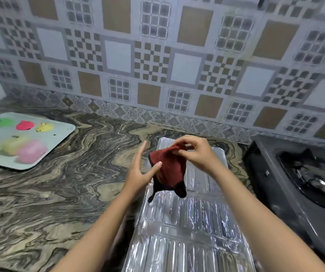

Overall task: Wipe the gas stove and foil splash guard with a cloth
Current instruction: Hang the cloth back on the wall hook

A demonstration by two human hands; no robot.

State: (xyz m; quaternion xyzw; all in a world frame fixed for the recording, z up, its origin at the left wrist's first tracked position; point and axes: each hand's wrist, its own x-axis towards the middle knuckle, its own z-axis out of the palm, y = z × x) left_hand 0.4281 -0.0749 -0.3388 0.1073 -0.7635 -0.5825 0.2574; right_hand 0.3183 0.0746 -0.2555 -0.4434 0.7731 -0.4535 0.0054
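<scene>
Both hands are raised over the foil splash guard, which lies flat on the marbled countertop with its ribbed silver panels running toward the person. The right hand pinches the top edge of a dark red cloth between thumb and curled fingertips, so the cloth hangs down from that pinch with its black-trimmed corners dangling just above the foil. The left hand is spread, fingers straight and apart, its thumb pressing against the cloth's left side while the other fingers stand clear to the left of the fabric. Right of the right-hand fingers, well apart from them, sits the black gas stove, its burner and pan support partly in view at the frame's edge. Far left of the left-hand fingers a pale tray rests on the countertop, carrying blurred green, pink and yellow lumps. Beyond the fingertips rises the patterned tile wall.
</scene>
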